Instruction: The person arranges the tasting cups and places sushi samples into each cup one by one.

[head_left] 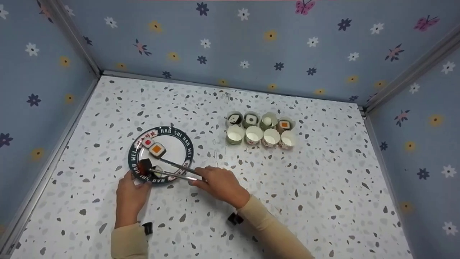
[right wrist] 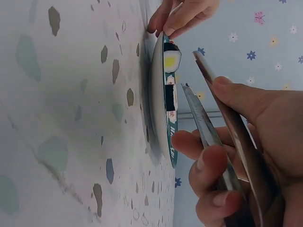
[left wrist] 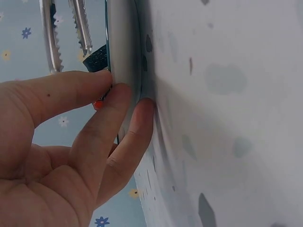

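My left hand (head_left: 131, 196) grips the near left rim of a round plate (head_left: 189, 144) with a dark green lettered border, fingertips at the edge in the left wrist view. On the plate sit toy sushi pieces: one with an orange square centre (head_left: 157, 149), one with a red dot (head_left: 147, 142), a dark one with a red top (head_left: 144, 166) and a pale-centred roll (head_left: 157, 172). My right hand (head_left: 224, 185) holds metal tongs (right wrist: 227, 118) from the right. Their serrated tips are apart over the plate, nothing between them in the right wrist view.
Right of the plate stand two rows of paper cups. The back row holds sushi pieces, such as one with an orange centre (head_left: 284, 125); front cups (head_left: 253, 134) show pale insides. Flower-patterned panels (head_left: 230, 43) border the speckled table (head_left: 323, 187) at the back and sides.
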